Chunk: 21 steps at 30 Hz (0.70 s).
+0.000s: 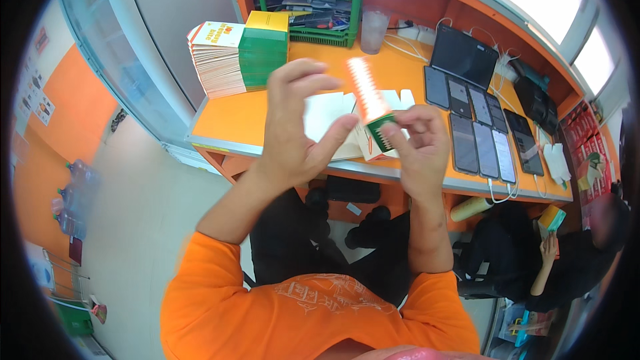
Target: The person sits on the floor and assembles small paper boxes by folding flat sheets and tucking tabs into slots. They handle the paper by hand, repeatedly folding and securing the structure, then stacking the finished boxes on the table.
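Note:
My right hand (423,147) pinches the lower end of a narrow card carton piece (380,127), green at the bottom and whitish with blurred red-orange edges above. It stands tilted over the desk. My left hand (293,123) is raised just left of it, thumb and fingers apart, with nothing in it; its fingertips come near the piece without clearly touching. Beneath them lie flat white card sheets (323,117), partly hidden by my hands. A white box-like piece with a red mark (373,150) sits at the desk's front edge, half covered.
A tall stack of flat white, green and yellow cartons (243,57) stands at the back left. Behind are a green basket (310,10) and a clear cup (375,30). Several phones (463,143) and a tablet (465,57) with cables fill the right; another person (567,260) sits there.

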{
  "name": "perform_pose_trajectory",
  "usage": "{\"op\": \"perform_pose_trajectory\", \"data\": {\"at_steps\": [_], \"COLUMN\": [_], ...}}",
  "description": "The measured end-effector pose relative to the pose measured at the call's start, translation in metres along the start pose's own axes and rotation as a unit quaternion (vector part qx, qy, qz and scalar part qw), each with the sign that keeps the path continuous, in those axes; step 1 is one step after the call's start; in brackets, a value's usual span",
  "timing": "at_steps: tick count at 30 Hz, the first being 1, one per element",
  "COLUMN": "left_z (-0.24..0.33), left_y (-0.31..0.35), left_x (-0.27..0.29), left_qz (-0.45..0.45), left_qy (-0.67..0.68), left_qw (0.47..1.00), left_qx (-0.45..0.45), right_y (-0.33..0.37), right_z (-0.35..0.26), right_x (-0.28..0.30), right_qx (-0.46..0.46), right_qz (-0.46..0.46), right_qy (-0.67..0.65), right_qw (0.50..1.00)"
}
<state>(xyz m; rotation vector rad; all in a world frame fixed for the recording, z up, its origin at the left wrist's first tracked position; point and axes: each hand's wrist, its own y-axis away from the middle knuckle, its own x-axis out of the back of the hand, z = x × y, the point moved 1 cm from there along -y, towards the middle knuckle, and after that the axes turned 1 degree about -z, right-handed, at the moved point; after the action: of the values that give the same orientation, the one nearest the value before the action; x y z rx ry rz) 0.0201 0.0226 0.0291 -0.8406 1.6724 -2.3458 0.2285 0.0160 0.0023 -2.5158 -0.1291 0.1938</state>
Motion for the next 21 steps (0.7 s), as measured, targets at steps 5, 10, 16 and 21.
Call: {"op": "perform_pose_trajectory", "data": {"at_steps": [5, 10, 16, 21], "left_z": [0.013, -0.002, 0.005, 0.008], "left_y": [0.039, 0.033, 0.051, 0.08], "left_x": [-0.057, -0.07, -0.054, -0.06], "left_qz": [-0.015, 0.126, 0.003, -0.021], "left_qy": [0.299, 0.354, 0.336, 0.44], "left_qw": [0.93, 0.883, 0.879, 0.832], "left_qx": [0.213, 0.281, 0.338, 0.336], "right_y": [0.001, -0.004, 0.006, 0.033], "right_z": [-0.005, -0.034, -0.007, 0.039], "right_x": [-0.012, -0.015, 0.023, 0.019], "right_qx": [-0.01, 0.193, -0.066, -0.124], "right_qz": [0.039, -0.087, 0.06, 0.053], "right_qy": [-0.086, 0.364, 0.227, 0.035], "right_qw": [0.995, 0.907, 0.97, 0.99]}}
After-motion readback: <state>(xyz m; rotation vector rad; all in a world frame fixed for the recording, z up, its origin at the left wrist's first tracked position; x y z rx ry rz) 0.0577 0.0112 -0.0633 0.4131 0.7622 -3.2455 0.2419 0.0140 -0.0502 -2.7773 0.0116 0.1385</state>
